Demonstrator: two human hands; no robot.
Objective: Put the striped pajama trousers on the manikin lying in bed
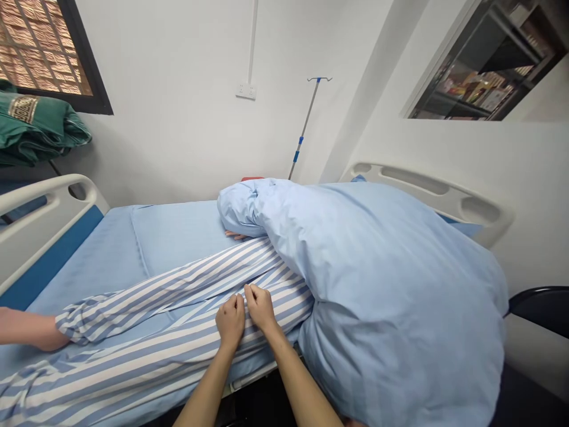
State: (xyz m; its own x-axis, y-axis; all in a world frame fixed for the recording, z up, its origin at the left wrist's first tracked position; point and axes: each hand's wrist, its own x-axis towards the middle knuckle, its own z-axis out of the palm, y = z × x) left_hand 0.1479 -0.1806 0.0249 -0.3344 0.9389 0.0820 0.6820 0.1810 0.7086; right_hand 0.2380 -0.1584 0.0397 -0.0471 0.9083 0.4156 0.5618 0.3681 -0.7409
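Currently, a fold of striped pyjama fabric [242, 292] is pinched up, with the left hand [230, 320] and right hand [260, 307] closed narrowly on it, side by side. These pyjamas are worn by a reclining person [133, 367] on a hospital bed [44, 237], and a bare limb [33, 331] is seen past a striped cuff. The upper body is hidden by a bunched light-blue duvet [382, 284], while the striped lower part is left uncovered on a blue bed sheet [178, 237]. Beyond, an IV pole [306, 124] is seen against the wall
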